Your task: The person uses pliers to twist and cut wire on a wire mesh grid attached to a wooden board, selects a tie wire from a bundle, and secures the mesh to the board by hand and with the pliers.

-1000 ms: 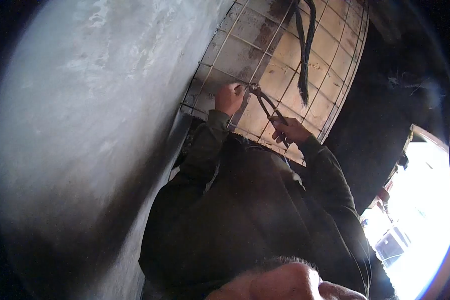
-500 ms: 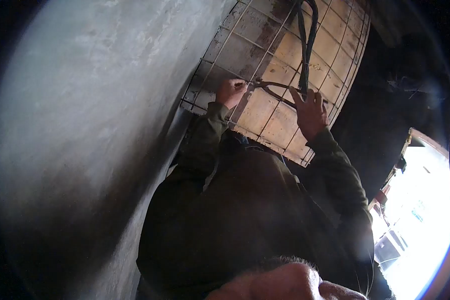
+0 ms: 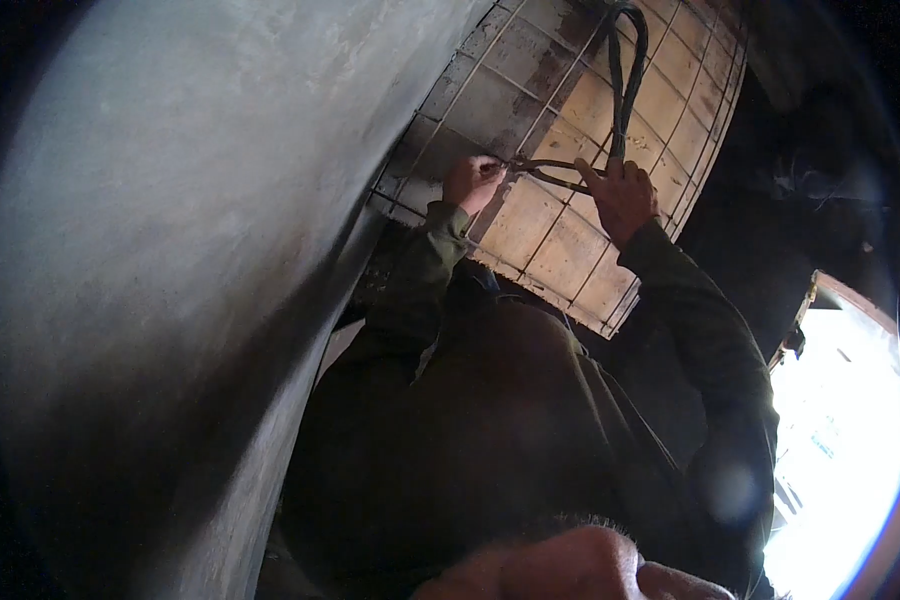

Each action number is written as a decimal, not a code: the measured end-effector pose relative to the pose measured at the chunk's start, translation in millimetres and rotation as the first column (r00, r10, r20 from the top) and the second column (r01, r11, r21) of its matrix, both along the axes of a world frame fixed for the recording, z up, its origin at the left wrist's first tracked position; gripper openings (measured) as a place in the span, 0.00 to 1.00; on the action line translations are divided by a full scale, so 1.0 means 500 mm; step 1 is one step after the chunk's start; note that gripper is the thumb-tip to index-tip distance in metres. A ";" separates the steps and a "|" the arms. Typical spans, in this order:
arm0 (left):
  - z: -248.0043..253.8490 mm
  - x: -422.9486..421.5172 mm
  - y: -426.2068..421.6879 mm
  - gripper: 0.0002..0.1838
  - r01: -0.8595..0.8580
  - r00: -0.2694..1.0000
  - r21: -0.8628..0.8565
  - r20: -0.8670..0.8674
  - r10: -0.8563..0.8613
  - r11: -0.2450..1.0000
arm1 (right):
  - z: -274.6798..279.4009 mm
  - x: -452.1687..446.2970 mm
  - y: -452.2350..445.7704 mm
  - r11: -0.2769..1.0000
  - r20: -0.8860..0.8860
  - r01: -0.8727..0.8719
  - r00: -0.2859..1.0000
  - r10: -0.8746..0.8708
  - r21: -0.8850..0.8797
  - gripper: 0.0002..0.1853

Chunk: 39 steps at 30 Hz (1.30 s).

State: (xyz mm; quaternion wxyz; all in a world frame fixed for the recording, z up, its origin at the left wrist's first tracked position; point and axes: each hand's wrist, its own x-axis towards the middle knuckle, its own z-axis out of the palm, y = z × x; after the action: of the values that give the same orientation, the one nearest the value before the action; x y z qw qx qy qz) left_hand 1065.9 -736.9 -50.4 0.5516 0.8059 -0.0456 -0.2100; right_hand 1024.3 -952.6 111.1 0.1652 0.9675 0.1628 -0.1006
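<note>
Dark long-handled pincers (image 3: 550, 164) lie across a wire grid (image 3: 568, 205), their jaws at a crossing of the wires. My right hand (image 3: 624, 200) is closed round the handle ends. Just left of the jaws, my left hand (image 3: 473, 184) is pinched at the grid; what its fingers hold is too small to make out. A bundle of dark wires (image 3: 626, 95), bent into a loop at the top, hangs over the grid, its lower end reaching my right hand. Behind the grid are pale boards (image 3: 575, 255).
A large grey wall (image 3: 190, 200) rises close on the left. On the right is a bright opening (image 3: 840, 430) with a reddish frame, beside a dark area. The wearer's dark green clothing fills the lower middle, with part of the face at the bottom edge.
My right hand has moved up and right, swinging the pincer handles from pointing downward to nearly level. My left hand stays by the jaws. The whole view has shifted slightly.
</note>
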 end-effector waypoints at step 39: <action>0.154 -0.010 -0.187 0.23 0.112 0.682 0.000 0.727 -0.077 0.994 | 0.043 0.116 -0.045 0.897 -0.574 0.232 0.819 0.028 0.375 0.22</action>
State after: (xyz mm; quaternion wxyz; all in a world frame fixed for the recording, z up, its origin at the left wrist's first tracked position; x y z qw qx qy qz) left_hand 1061.0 -830.2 26.8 0.4946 0.8075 -0.3061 0.0987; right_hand 1082.5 -975.4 132.6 -0.1130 0.9132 0.1689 -0.3531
